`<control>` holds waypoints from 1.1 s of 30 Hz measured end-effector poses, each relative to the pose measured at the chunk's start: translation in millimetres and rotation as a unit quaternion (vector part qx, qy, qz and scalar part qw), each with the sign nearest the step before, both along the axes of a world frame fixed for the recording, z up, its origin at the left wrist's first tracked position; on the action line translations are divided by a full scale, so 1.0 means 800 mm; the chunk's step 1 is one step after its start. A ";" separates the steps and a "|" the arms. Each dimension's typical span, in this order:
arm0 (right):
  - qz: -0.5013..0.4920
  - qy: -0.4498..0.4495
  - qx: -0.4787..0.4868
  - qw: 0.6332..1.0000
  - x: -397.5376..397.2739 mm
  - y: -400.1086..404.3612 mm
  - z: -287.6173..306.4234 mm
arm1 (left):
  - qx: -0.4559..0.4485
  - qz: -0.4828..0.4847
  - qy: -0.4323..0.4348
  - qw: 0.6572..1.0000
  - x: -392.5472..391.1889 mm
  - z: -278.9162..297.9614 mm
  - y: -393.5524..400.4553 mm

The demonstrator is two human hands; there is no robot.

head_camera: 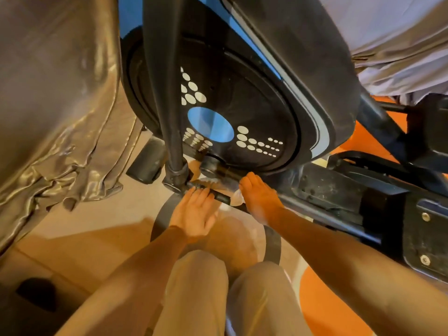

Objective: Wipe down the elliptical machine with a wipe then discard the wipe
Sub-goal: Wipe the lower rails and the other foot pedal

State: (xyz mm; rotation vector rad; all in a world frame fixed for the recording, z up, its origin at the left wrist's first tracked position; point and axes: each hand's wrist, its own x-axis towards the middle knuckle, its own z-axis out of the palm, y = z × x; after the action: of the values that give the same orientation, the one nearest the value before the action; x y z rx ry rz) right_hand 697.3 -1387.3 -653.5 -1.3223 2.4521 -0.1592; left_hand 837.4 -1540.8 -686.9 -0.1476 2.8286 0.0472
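Note:
The black elliptical machine (242, 98) fills the upper middle, its round flywheel cover marked with a blue oval and white dots. A low black rail (220, 196) runs along its base from the upright arm's pivot to the right. My left hand (194, 212) lies flat, fingers together, fingertips resting on that rail. My right hand (259, 197) presses a crumpled white wipe (237, 198) against the rail just right of the left hand; most of the wipe is hidden under the palm. A foot pedal (426, 238) sits at the far right.
Shiny brown fabric (55, 112) hangs along the left and bunches on the tiled floor. Pale grey cloth (400, 37) drapes at the upper right. An orange mat (324, 306) lies beneath the machine. My knees in beige trousers (230, 292) are at the bottom centre.

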 end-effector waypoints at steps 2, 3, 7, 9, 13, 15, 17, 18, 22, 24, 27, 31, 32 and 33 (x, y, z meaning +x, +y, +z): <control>0.005 -0.015 -0.016 1.000 0.000 -0.008 -0.034 | -0.002 0.005 -0.019 1.000 -0.002 -0.036 -0.004; 0.014 -0.002 -0.016 1.000 0.000 -0.014 -0.051 | 0.000 0.017 -0.034 0.999 -0.004 -0.051 -0.007; 0.022 0.012 -0.043 0.999 0.000 -0.036 -0.102 | 0.001 0.043 -0.008 0.999 -0.009 -0.106 -0.020; 0.019 0.012 -0.033 0.999 0.002 -0.047 -0.124 | 0.010 0.064 0.009 0.998 -0.009 -0.129 -0.026; -0.010 -0.006 -0.058 0.998 0.005 -0.072 -0.172 | 0.052 0.131 -0.002 0.990 -0.008 -0.163 -0.033; -0.017 -0.013 -0.068 0.997 0.005 -0.082 -0.190 | 0.073 0.156 -0.034 0.985 -0.009 -0.178 -0.035; -0.029 -0.046 -0.104 0.993 0.001 -0.091 -0.207 | 0.090 0.172 -0.033 0.980 -0.010 -0.193 -0.038; -0.034 -0.059 -0.108 0.992 -0.002 -0.097 -0.216 | 0.091 0.178 -0.024 0.979 -0.010 -0.201 -0.041; -0.066 -0.078 -0.126 0.987 -0.009 -0.121 -0.235 | 0.074 0.185 0.008 0.980 -0.015 -0.229 -0.047; -0.057 -0.051 -0.126 0.989 -0.005 -0.123 -0.243 | 0.055 0.181 0.003 0.982 -0.017 -0.240 -0.048; -0.041 -0.064 -0.088 0.993 0.005 -0.122 -0.266 | 0.037 0.174 0.020 0.984 -0.013 -0.255 -0.050; -0.011 -0.014 -0.044 0.999 0.029 -0.110 -0.300 | 0.044 0.164 0.040 0.985 -0.007 -0.272 -0.054; 0.000 -0.001 -0.046 0.999 0.034 -0.107 -0.304 | 0.055 0.168 0.042 0.983 -0.006 -0.274 -0.055; 0.007 0.013 -0.050 0.999 0.039 -0.103 -0.306 | 0.078 0.186 0.045 0.978 -0.007 -0.275 -0.056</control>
State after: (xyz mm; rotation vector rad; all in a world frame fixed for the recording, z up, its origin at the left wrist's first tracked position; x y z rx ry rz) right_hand 728.5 -1469.9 -898.3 -1.3903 2.4847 -0.2671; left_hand 831.7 -1585.2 -907.1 -0.6522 2.8311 0.3649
